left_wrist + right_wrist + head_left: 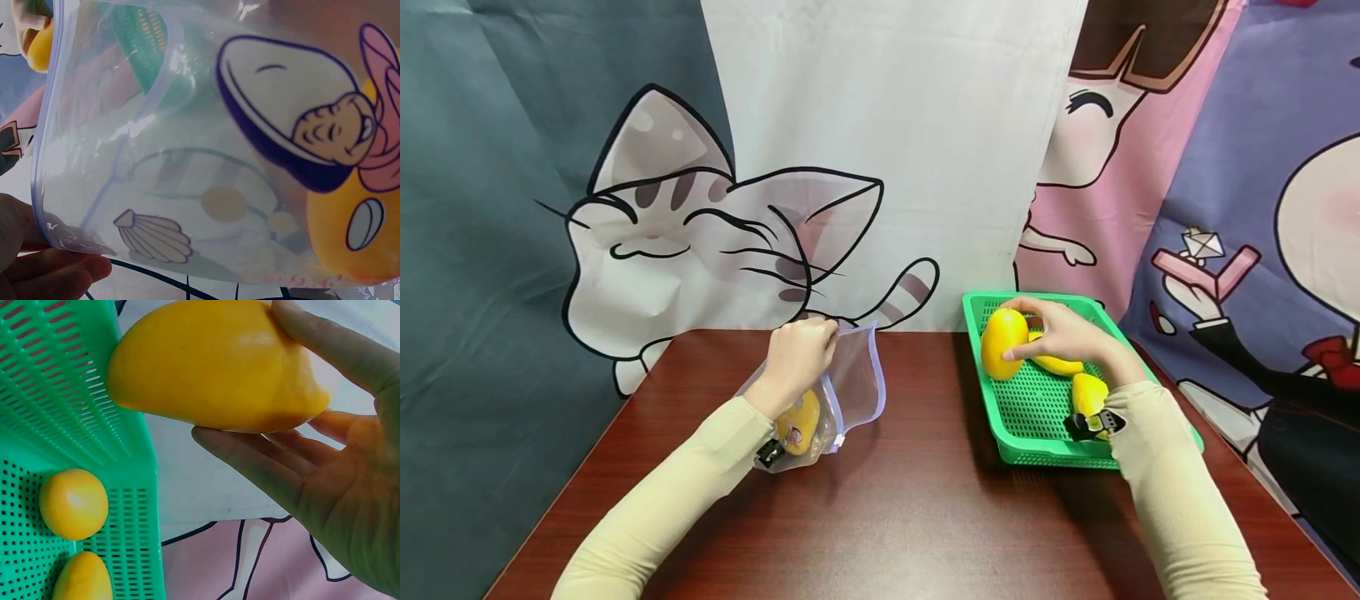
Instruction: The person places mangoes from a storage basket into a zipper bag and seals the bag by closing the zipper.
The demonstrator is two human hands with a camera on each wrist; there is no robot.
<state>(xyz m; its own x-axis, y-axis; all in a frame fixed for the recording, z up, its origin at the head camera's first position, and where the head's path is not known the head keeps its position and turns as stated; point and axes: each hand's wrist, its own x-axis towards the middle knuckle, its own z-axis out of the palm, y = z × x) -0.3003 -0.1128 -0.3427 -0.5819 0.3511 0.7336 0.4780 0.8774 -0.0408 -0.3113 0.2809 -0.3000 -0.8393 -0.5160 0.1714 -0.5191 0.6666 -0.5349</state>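
Note:
My right hand (pixel 1063 337) holds a yellow mango (pixel 1004 346) between thumb and fingers, over the left part of a green basket (pixel 987 408). In the right wrist view the mango (pixel 206 369) appears above the basket's rim, with the thumb on one side and fingers beneath. On the left, my left hand (pixel 800 357) pinches the upper edge of a clear zip bag (pixel 859 379) with a lilac seal and a white slider. The bag's mouth is spread apart, and a yellow fruit (pixel 801 425) lies inside. Cartoon prints, including a shell (pixel 155 237), decorate the bag.
A banana-shaped yellow fruit (pixel 1058 365) and another yellow fruit (pixel 1088 393) lie in the basket, which stands on the right of the brown table (pixel 910 508). Behind the table hangs a cartoon-printed cloth (pixel 887 100).

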